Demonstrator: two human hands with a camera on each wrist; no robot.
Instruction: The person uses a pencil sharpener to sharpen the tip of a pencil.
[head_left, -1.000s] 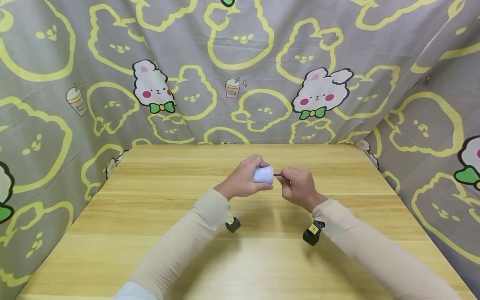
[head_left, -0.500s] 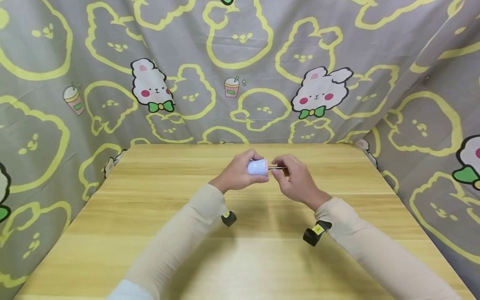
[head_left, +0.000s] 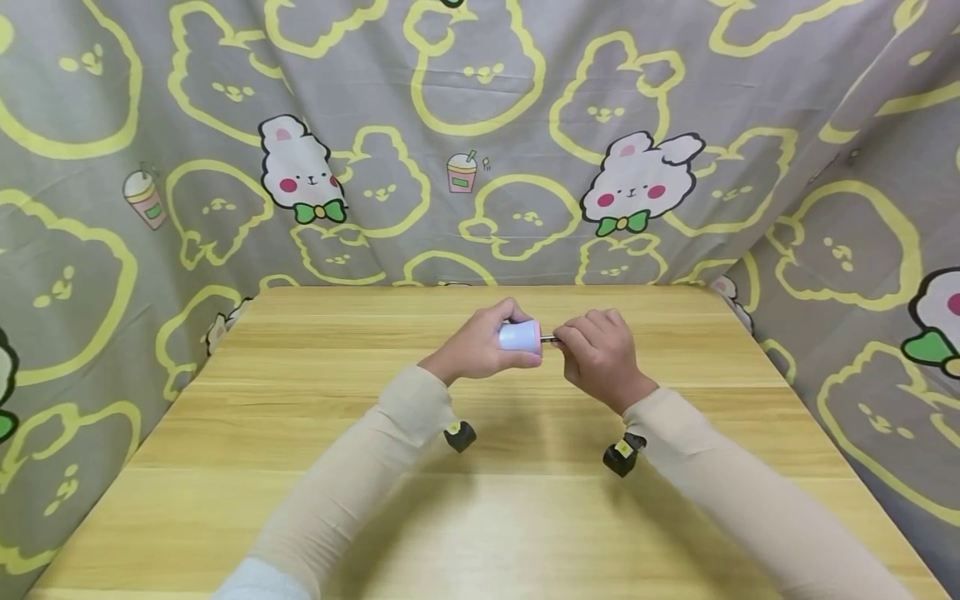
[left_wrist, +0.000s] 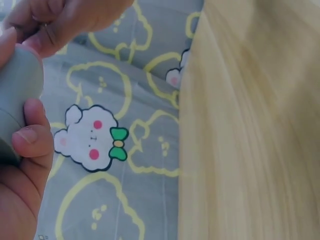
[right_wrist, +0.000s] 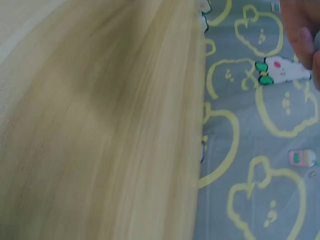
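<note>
Over the middle of the table, my left hand (head_left: 480,343) grips a small light-blue cylinder (head_left: 519,337) with a pink rim, lying sideways between thumb and fingers. A thin dark stick (head_left: 550,338) with a metallic glint protrudes from the pink end. My right hand (head_left: 602,354) pinches that stick close to the rim, its other fingers curled; the rest of the stick is hidden in the hand. In the left wrist view the cylinder (left_wrist: 21,87) looks greyish, with the right hand just beyond its end. Part of a hand (right_wrist: 302,37) shows at the right wrist view's edge.
Both hands are above a wood-grain table (head_left: 480,533). A grey curtain (head_left: 517,117) with yellow outlines and white rabbits surrounds its back and sides. Small black wrist cameras (head_left: 460,435) hang below the sleeves.
Both hands first rose slightly away from me and shifted. The right fingers loosened half a second ago, baring more of the stick, and now pinch it again nearer the cylinder, with the wrist turned.
</note>
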